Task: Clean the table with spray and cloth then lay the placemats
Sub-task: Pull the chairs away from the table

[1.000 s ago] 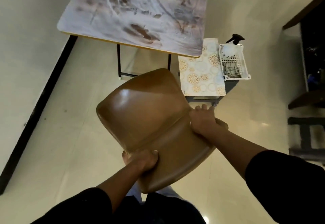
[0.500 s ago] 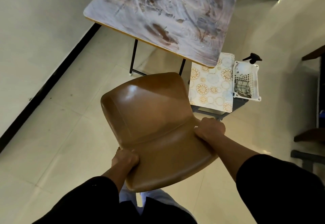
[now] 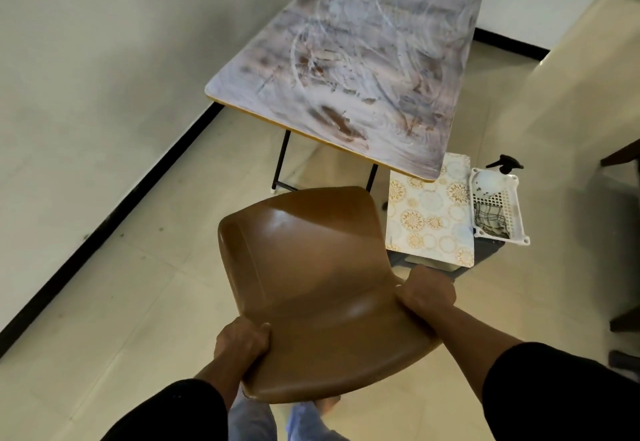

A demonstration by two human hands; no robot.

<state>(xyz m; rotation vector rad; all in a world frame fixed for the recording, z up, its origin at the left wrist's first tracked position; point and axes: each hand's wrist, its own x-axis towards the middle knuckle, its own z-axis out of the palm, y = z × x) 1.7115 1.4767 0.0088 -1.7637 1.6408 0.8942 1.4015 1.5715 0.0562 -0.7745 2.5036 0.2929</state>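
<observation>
Gripping a brown chair (image 3: 311, 288) by its back: left hand (image 3: 240, 342) curled round the left edge, right hand (image 3: 427, 293) curled round the right edge. Chair sits between the person and the table (image 3: 349, 60), just short of the near table edge. Tabletop smeared all over with whitish swirls and brown patches. Placemats (image 3: 431, 219), patterned with gold and blue circles, lie on a low stand right of the chair, far end tucked under the table corner. White basket (image 3: 517, 219) just beside them holds a checked cloth (image 3: 491, 221); spray bottle (image 3: 504, 165) stands at its far end. Wall with black skirting runs along the left. Dark furniture at the right edge, unclear what.
</observation>
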